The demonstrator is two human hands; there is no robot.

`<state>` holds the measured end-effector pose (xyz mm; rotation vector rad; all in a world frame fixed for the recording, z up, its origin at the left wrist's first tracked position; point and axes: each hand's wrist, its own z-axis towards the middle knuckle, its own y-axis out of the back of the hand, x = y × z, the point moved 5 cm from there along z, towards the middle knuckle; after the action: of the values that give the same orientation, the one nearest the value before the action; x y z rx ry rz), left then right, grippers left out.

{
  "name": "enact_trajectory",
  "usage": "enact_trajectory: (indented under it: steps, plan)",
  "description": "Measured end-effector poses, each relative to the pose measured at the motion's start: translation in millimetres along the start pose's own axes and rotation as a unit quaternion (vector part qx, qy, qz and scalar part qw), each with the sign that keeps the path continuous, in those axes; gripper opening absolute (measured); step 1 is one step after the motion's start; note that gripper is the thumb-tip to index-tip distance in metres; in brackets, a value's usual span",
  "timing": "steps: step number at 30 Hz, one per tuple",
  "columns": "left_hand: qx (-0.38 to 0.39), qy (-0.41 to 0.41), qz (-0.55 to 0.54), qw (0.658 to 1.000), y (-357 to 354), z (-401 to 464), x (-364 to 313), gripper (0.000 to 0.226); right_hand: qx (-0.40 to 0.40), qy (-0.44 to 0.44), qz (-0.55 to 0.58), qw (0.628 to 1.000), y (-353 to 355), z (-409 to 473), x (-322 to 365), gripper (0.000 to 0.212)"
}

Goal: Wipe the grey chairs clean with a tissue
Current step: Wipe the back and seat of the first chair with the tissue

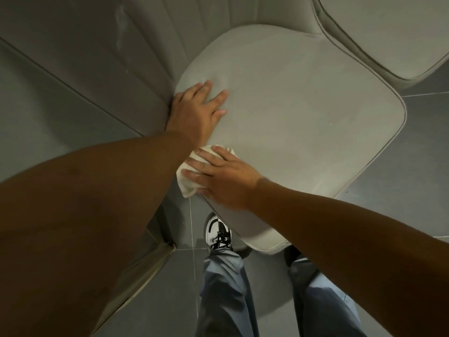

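The tissue (192,171) lies crumpled at the near left edge of the grey seat (303,132), partly overhanging it. The right hand (218,176) presses it flat with straight fingers. The left hand (196,110), open, rests on the seat beside the backrest (97,57). Most of the seat to the right is bare. A second chair (388,32) stands near, top right. A shoe (218,233) and trousers (226,293) are on the tiled floor (413,178) below the seat's front.

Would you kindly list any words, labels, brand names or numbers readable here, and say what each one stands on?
No readable text anywhere.
Grey chair seat: plain, no label.
Tissue under the right hand: blank.
Black and white sneaker: only a curved black marking, no letters legible.
Second chair cushion and floor tiles: unmarked.
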<state>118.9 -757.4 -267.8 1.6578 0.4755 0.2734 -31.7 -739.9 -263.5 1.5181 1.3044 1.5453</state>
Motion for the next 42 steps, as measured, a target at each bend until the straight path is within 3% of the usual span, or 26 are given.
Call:
enact_trajectory:
  steps: [4, 9, 12, 14, 16, 19, 21, 23, 27, 30, 33, 38, 42]
  plan:
    - [0.032, -0.003, 0.004, 0.999, -1.8, 1.7, 0.7, 0.049, 0.008, 0.032, -0.036, 0.999, -1.0, -21.3, -1.7, 0.046]
    - [0.026, 0.0, 0.009, 1.0, -2.1, -3.7, -1.7, 0.053, 0.053, 0.107, -0.102, 0.988, -17.1, -115.4, -13.6, 0.046]
    - [0.028, -0.041, 0.006, 0.999, -4.2, -8.6, -8.8, 0.062, 0.046, 0.082, -0.091, 0.991, -12.0, -173.8, -35.1, 0.046]
    - [0.035, -0.067, 0.005, 0.997, -7.6, -10.5, -14.8, 0.065, 0.036, 0.023, -0.056, 0.998, -2.0, -196.9, -55.0, 0.044]
    - [0.03, -0.071, 0.003, 0.997, -9.1, -9.2, -15.5, 0.065, 0.018, -0.089, -0.046, 0.995, 7.6, -199.1, -80.1, 0.045]
    - [0.039, -0.06, 0.004, 0.997, -12.2, -7.8, -13.4, 0.066, -0.078, -0.332, -0.023, 0.94, 26.8, -171.2, -104.1, 0.048]
    - [0.055, -0.047, 0.012, 0.997, -15.9, -7.1, -13.0, 0.069, -0.118, -0.407, -0.024, 0.905, 28.1, -141.0, -98.9, 0.05]
    - [0.067, -0.035, 0.026, 0.997, -18.0, -8.2, -14.3, 0.071, -0.122, -0.389, -0.032, 0.913, 18.9, -113.2, -76.6, 0.051]
    - [0.066, -0.002, 0.013, 0.998, -17.8, -7.2, -16.2, 0.069, -0.083, -0.138, -0.032, 0.986, -13.0, -115.2, -18.5, 0.042]
    - [0.068, 0.04, 0.01, 0.997, -23.2, -9.9, -18.7, 0.068, -0.065, -0.077, -0.024, 0.995, -16.2, -156.4, -32.3, 0.039]
    - [0.062, 0.065, 0.02, 0.996, -26.7, -11.3, -20.4, 0.068, -0.064, -0.134, -0.076, 0.986, 6.3, -182.0, -92.2, 0.045]
    - [0.064, 0.172, 0.004, 0.983, -33.9, -21.5, -36.6, 0.074, -0.133, -0.421, 0.009, 0.897, 74.6, -220.5, -211.7, 0.043]
    - [0.048, 0.185, -0.009, 0.981, -28.6, -23.7, -49.8, 0.076, -0.18, -0.39, -0.021, 0.903, 111.0, -202.1, -231.5, 0.044]
